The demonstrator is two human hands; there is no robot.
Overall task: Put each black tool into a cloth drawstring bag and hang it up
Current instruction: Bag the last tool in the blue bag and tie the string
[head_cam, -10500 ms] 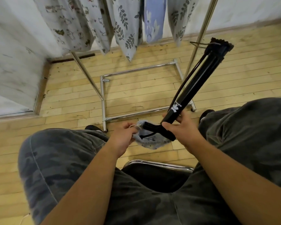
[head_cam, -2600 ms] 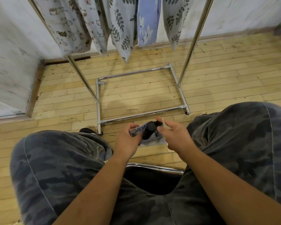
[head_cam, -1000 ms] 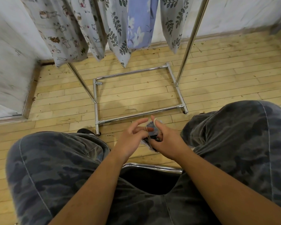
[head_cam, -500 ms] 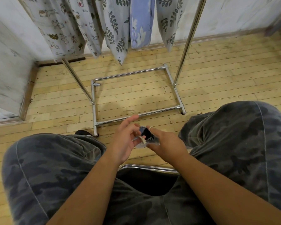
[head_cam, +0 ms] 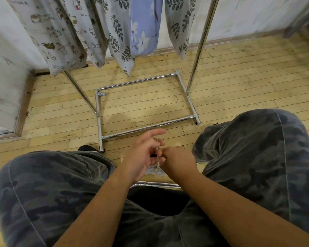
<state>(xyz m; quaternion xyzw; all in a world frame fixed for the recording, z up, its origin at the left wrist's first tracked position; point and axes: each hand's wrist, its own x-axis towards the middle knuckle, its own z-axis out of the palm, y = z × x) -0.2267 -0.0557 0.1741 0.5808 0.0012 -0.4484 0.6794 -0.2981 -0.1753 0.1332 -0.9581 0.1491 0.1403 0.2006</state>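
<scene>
A small pale cloth drawstring bag (head_cam: 154, 172) hangs low between my knees, mostly hidden behind my hands. My left hand (head_cam: 144, 154) and my right hand (head_cam: 177, 161) meet above it, both pinching its whitish cord (head_cam: 158, 157). The left index finger sticks out forward. The black tool is not visible; only a dark spot shows between my fingers. Several filled patterned cloth bags (head_cam: 118, 32) hang from the chrome rack (head_cam: 144, 128) ahead.
I sit on a chair with a chrome front rail (head_cam: 157, 184), knees in camouflage trousers on either side. The rack's base frame rests on the wooden plank floor (head_cam: 239, 82). White walls close the left and back sides.
The long black tool from the earliest frame has gone into the bag. Over the last second my hands drew closer together on the cord and the bag's dark opening has closed up.
</scene>
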